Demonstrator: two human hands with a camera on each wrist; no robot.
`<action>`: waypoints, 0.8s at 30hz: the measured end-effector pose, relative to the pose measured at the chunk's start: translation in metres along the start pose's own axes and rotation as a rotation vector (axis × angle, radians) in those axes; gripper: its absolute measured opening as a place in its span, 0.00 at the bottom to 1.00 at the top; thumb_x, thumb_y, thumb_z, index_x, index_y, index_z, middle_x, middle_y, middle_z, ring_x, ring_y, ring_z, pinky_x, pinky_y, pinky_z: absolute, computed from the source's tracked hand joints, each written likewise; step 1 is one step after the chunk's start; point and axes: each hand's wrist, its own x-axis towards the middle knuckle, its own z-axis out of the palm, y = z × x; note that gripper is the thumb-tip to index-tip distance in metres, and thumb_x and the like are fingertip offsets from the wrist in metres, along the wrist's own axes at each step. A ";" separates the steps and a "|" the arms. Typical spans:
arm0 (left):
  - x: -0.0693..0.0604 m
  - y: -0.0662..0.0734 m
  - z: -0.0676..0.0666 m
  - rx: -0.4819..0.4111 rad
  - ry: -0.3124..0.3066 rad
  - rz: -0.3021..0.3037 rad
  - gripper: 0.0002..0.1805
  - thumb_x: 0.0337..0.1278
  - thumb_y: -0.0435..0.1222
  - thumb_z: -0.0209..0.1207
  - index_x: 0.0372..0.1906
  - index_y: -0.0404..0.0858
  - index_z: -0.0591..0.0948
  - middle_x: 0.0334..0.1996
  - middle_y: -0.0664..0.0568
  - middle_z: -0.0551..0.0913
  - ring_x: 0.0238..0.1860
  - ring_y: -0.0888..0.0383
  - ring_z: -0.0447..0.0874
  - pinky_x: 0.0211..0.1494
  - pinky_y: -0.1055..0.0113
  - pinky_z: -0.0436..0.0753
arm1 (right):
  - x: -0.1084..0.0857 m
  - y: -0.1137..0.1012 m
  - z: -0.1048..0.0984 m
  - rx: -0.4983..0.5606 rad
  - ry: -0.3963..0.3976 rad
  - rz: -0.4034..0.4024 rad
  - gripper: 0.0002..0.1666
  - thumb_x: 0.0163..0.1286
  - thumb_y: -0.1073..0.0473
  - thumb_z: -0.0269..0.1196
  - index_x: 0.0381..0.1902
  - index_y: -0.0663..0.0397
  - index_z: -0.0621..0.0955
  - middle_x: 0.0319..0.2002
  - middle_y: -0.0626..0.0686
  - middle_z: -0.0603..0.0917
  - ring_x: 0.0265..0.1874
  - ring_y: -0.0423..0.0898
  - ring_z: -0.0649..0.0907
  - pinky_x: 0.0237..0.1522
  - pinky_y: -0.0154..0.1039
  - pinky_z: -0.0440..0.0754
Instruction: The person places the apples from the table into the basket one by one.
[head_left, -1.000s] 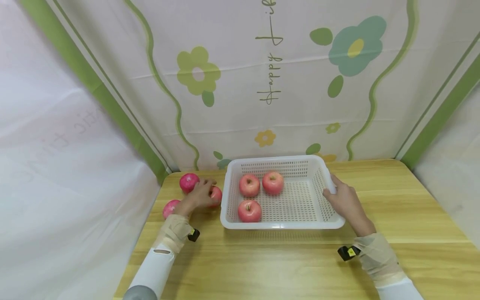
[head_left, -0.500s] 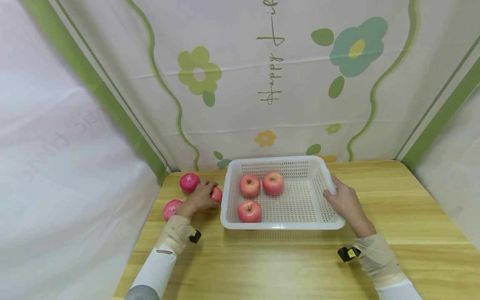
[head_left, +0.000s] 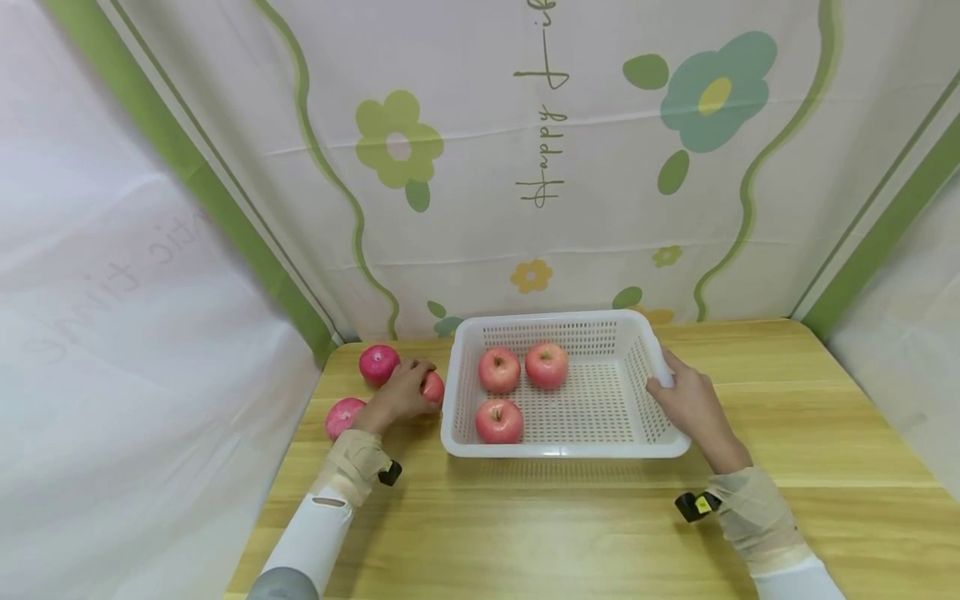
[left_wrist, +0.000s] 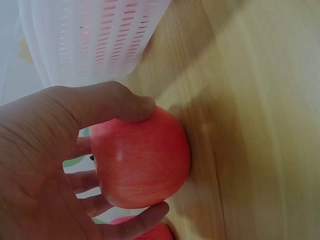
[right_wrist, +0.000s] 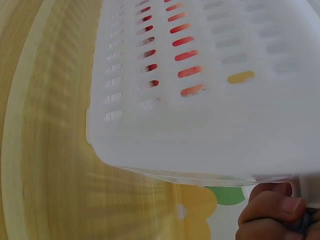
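My left hand (head_left: 405, 392) grips a red apple (left_wrist: 145, 160) on the table, just left of the white basket (head_left: 570, 451). In the left wrist view the thumb lies on one side of the apple and the fingers curl round the other. The right hand (head_left: 688, 404) holds the basket's right rim, thumb on the inner side; its curled fingers (right_wrist: 270, 210) show under the rim in the right wrist view. Inside the basket, toward its left, sit three apples: one at the back left (head_left: 499, 370), one beside it (head_left: 547, 366) and one in front (head_left: 499, 422).
Two darker pink, round fruits lie left of the basket: one at the back (head_left: 378, 365), one nearer the left edge (head_left: 345, 418), partly behind the left wrist. The wooden table (head_left: 562, 533) meets a printed cloth curtain (head_left: 480, 167) at the back, with white cloth at both sides.
My left hand has closed its fingers round the apple beside the basket, shifting very slightly. The right hand and the basket have stayed in place.
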 end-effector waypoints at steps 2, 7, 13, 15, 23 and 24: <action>0.000 0.001 -0.001 -0.004 -0.003 -0.005 0.44 0.50 0.46 0.75 0.72 0.34 0.75 0.70 0.34 0.73 0.70 0.35 0.71 0.71 0.35 0.77 | 0.000 0.000 0.000 0.003 0.001 -0.001 0.44 0.79 0.56 0.56 0.85 0.65 0.54 0.61 0.83 0.78 0.34 0.58 0.92 0.27 0.44 0.91; -0.006 0.011 -0.009 -0.025 -0.032 -0.042 0.45 0.52 0.44 0.75 0.75 0.34 0.73 0.74 0.35 0.70 0.73 0.36 0.69 0.74 0.35 0.76 | 0.000 0.000 0.000 0.005 0.005 -0.003 0.44 0.79 0.56 0.56 0.85 0.65 0.54 0.60 0.83 0.79 0.34 0.58 0.92 0.27 0.43 0.91; -0.010 0.011 -0.012 -0.011 -0.024 -0.048 0.43 0.55 0.43 0.74 0.75 0.35 0.72 0.74 0.36 0.71 0.73 0.37 0.70 0.74 0.37 0.76 | 0.000 0.000 0.000 0.003 0.013 -0.010 0.43 0.79 0.56 0.56 0.84 0.66 0.55 0.61 0.83 0.78 0.34 0.59 0.92 0.27 0.43 0.91; -0.011 0.011 -0.014 -0.019 -0.013 -0.038 0.43 0.55 0.42 0.74 0.75 0.33 0.73 0.73 0.34 0.72 0.72 0.36 0.72 0.74 0.36 0.77 | 0.000 0.000 0.000 0.007 0.011 -0.010 0.43 0.79 0.57 0.56 0.84 0.66 0.55 0.61 0.83 0.78 0.34 0.59 0.92 0.26 0.43 0.91; -0.012 0.009 -0.023 -0.031 -0.013 -0.027 0.45 0.56 0.46 0.74 0.76 0.33 0.72 0.72 0.35 0.72 0.70 0.38 0.75 0.73 0.37 0.77 | -0.001 0.000 0.000 0.019 0.007 -0.005 0.44 0.79 0.57 0.56 0.85 0.65 0.54 0.62 0.83 0.78 0.35 0.59 0.92 0.28 0.44 0.91; -0.013 0.009 -0.025 -0.032 -0.013 -0.025 0.45 0.56 0.46 0.74 0.76 0.33 0.72 0.72 0.35 0.72 0.71 0.38 0.74 0.73 0.37 0.77 | -0.001 0.000 0.000 0.020 0.006 -0.005 0.44 0.79 0.57 0.56 0.85 0.65 0.54 0.62 0.83 0.77 0.35 0.59 0.92 0.28 0.44 0.91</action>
